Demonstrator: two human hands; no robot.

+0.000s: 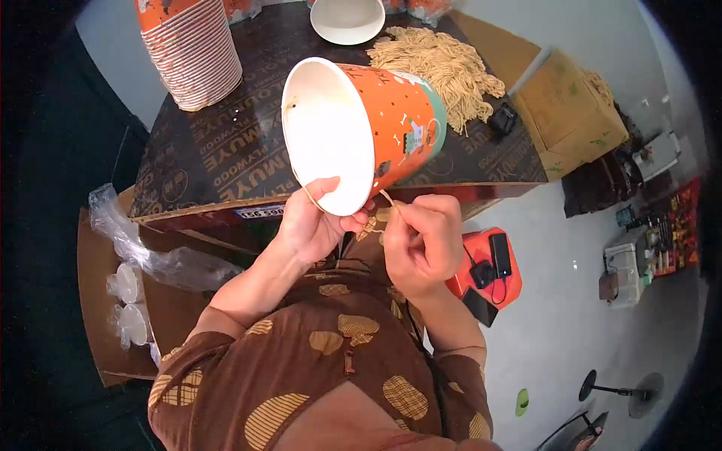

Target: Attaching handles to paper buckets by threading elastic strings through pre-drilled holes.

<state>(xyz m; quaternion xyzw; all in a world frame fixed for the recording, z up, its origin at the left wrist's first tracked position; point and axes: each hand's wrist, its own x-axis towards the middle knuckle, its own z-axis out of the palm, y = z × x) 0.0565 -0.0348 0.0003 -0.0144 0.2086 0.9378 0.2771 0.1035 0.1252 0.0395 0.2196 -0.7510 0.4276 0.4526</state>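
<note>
A large orange paper bucket (395, 120) with a white inside and a green base band is tilted over the table's front edge, its mouth turned toward the left. My left hand (312, 218) grips its lower rim, the thumb inside and the fingers underneath. A thin tan cord (385, 197) shows beside the bucket's underside, and my right hand (425, 244) pinches it between thumb and fingers. Another piece of cord runs by my left thumb. Small dark holes or marks show on the inner wall near the rim.
On the dark plywood table (248, 143) stand a tall stack of orange buckets (195, 60), a white bowl-like container (347, 19) and a heap of tan cords (436, 68). Cardboard boxes (568, 113) flank it. A red stool (489, 263) holds black devices.
</note>
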